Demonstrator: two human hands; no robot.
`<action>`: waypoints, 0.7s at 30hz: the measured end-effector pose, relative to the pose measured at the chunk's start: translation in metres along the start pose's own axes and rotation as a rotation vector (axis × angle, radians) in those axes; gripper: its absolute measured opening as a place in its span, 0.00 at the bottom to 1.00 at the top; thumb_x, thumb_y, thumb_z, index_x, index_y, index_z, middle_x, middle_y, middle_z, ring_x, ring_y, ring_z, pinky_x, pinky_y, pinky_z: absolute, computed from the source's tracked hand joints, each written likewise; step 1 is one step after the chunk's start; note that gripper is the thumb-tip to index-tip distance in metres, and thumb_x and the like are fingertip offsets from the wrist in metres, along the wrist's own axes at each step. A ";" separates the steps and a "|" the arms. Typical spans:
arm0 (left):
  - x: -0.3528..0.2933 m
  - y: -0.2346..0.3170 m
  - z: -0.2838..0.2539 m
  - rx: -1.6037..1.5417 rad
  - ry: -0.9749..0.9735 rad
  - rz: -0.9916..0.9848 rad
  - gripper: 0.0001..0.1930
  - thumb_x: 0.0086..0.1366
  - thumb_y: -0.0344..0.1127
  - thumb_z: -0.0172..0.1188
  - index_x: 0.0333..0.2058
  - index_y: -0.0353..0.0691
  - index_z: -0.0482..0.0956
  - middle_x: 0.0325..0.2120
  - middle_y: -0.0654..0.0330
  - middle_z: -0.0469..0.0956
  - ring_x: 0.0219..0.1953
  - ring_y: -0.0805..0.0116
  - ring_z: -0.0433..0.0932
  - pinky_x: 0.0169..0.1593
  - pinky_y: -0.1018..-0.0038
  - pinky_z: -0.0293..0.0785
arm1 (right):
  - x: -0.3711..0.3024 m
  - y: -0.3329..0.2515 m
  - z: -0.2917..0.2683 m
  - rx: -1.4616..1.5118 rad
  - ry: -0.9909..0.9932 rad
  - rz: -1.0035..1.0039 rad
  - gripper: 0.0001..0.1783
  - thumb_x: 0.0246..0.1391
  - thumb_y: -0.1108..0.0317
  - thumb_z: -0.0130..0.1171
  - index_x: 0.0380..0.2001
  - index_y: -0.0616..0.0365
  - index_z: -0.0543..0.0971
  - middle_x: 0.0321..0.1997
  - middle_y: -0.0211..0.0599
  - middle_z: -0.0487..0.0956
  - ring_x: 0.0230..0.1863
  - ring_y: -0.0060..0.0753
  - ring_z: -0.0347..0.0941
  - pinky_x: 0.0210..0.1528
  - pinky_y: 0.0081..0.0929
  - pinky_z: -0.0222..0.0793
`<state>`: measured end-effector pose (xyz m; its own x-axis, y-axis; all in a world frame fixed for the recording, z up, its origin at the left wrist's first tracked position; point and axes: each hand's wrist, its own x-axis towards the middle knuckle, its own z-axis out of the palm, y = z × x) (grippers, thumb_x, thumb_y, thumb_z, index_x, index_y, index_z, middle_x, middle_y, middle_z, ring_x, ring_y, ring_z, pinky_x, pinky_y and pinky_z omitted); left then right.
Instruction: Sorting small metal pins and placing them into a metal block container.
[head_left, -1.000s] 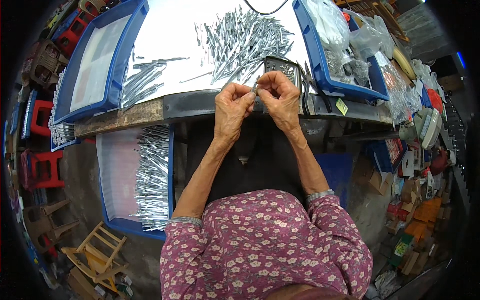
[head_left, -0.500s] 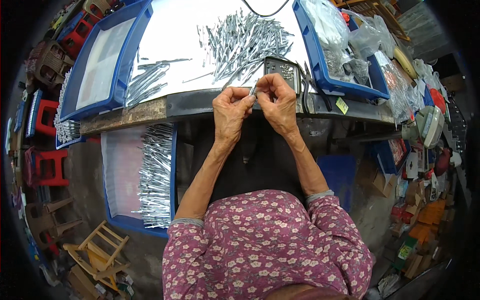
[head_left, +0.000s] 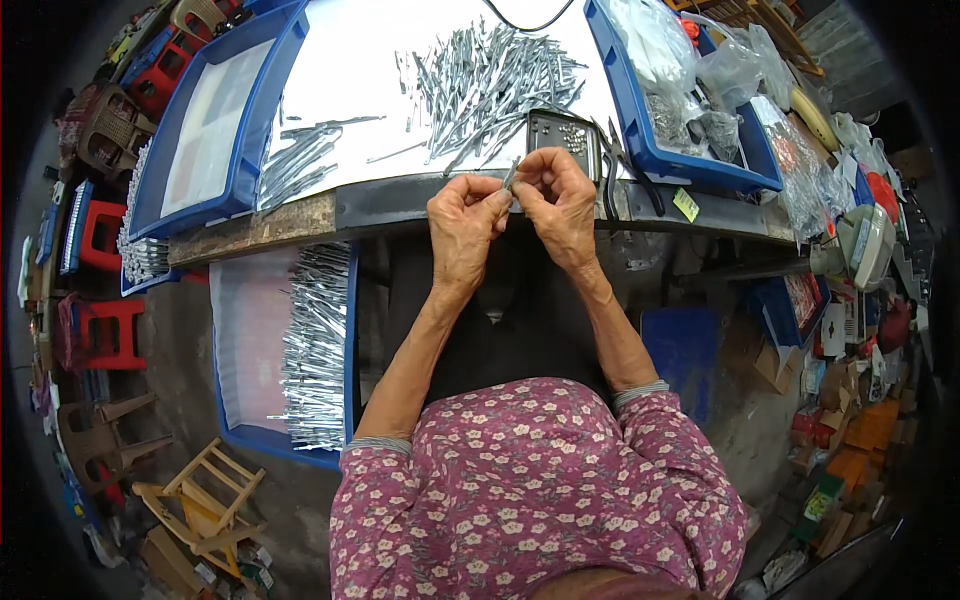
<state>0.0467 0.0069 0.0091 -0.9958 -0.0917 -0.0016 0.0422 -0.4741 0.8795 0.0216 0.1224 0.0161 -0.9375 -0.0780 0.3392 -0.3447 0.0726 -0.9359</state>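
Observation:
In front of my chest, at the table's near edge, my two hands meet on a small, thin metal strip (head_left: 511, 174). My left hand (head_left: 461, 225) pinches it from the left between thumb and fingers. The fingertips of my right hand (head_left: 557, 212) are closed on it from the other side; any smaller part between them is hidden. Just beyond my right hand is a small dark tray (head_left: 535, 128) with tiny metal pieces. Dark-handled pliers (head_left: 640, 178) lie to its right. A big heap of thin metal strips (head_left: 490, 85) spreads behind my hands.
A smaller group of strips (head_left: 298, 160) lies left on the white tabletop, beside a blue tray (head_left: 243, 160). At right stands a blue bin (head_left: 690, 175) with plastic bags. Below the table edge, a blue crate (head_left: 350, 340) holds many metal strips. A wooden folding stool (head_left: 205, 500) is lower left.
Both hands stay together at nearly the same spot, with only slight finger movement around the metal strip. The whole view has shifted slightly.

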 end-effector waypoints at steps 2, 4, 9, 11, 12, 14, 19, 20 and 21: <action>-0.001 -0.001 0.000 0.062 0.012 0.053 0.03 0.54 0.22 0.56 0.27 0.31 0.71 0.18 0.65 0.71 0.17 0.83 0.66 0.18 0.88 0.59 | 0.000 0.001 0.001 0.003 0.003 0.010 0.08 0.44 0.81 0.53 0.30 0.61 0.70 0.25 0.25 0.70 0.25 0.11 0.66 0.27 0.09 0.63; -0.003 0.003 0.002 0.124 0.016 0.069 0.02 0.55 0.22 0.55 0.27 0.31 0.71 0.18 0.65 0.70 0.17 0.84 0.65 0.19 0.88 0.59 | -0.001 0.002 0.003 0.066 0.008 0.049 0.08 0.44 0.80 0.54 0.31 0.62 0.70 0.26 0.26 0.71 0.26 0.12 0.66 0.28 0.09 0.64; -0.004 0.006 0.002 0.277 0.030 0.146 0.01 0.55 0.22 0.54 0.27 0.31 0.71 0.17 0.66 0.70 0.17 0.85 0.65 0.19 0.87 0.60 | 0.000 -0.002 0.005 0.026 0.007 0.012 0.09 0.44 0.80 0.54 0.32 0.63 0.69 0.26 0.27 0.72 0.27 0.12 0.67 0.28 0.09 0.64; -0.004 0.008 0.000 0.262 0.029 0.144 0.01 0.55 0.22 0.53 0.27 0.31 0.71 0.16 0.67 0.69 0.17 0.85 0.65 0.19 0.87 0.60 | 0.002 -0.003 0.005 0.035 -0.003 0.028 0.10 0.45 0.80 0.54 0.33 0.63 0.69 0.26 0.27 0.72 0.26 0.12 0.67 0.28 0.09 0.64; -0.004 0.009 -0.001 0.260 0.029 0.146 0.01 0.55 0.22 0.53 0.27 0.31 0.71 0.16 0.67 0.69 0.17 0.85 0.65 0.19 0.87 0.60 | 0.002 -0.004 0.004 0.045 -0.023 0.051 0.11 0.45 0.79 0.54 0.34 0.63 0.69 0.26 0.27 0.72 0.26 0.12 0.67 0.28 0.09 0.64; -0.004 0.010 -0.002 0.238 0.030 0.136 0.01 0.55 0.21 0.53 0.26 0.31 0.71 0.16 0.67 0.69 0.17 0.85 0.65 0.19 0.87 0.60 | 0.003 -0.004 0.004 0.054 -0.044 0.070 0.12 0.45 0.79 0.54 0.35 0.63 0.68 0.26 0.28 0.72 0.26 0.12 0.67 0.28 0.09 0.64; -0.008 0.015 -0.002 0.276 0.040 0.161 0.01 0.55 0.22 0.53 0.26 0.31 0.71 0.16 0.67 0.69 0.17 0.85 0.64 0.19 0.87 0.60 | 0.000 -0.009 0.006 0.111 -0.040 0.102 0.14 0.44 0.77 0.55 0.37 0.64 0.68 0.26 0.29 0.73 0.26 0.12 0.68 0.25 0.09 0.62; -0.008 0.016 -0.002 0.288 0.042 0.167 0.01 0.55 0.22 0.53 0.26 0.31 0.71 0.16 0.67 0.69 0.18 0.85 0.64 0.20 0.86 0.60 | 0.000 -0.011 0.007 0.109 -0.041 0.102 0.14 0.44 0.77 0.55 0.37 0.64 0.68 0.26 0.29 0.73 0.26 0.12 0.68 0.25 0.09 0.62; -0.008 0.015 -0.003 0.286 0.042 0.167 0.01 0.55 0.22 0.53 0.26 0.31 0.71 0.16 0.67 0.69 0.18 0.85 0.64 0.20 0.86 0.60 | 0.000 -0.014 0.009 0.124 -0.021 0.129 0.14 0.44 0.77 0.55 0.37 0.64 0.68 0.25 0.29 0.73 0.25 0.13 0.68 0.25 0.09 0.61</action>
<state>0.0553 -0.0018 0.0213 -0.9726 -0.1861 0.1393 0.1740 -0.1851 0.9672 0.0271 0.1121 0.0286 -0.9719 -0.0964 0.2148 -0.2119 -0.0394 -0.9765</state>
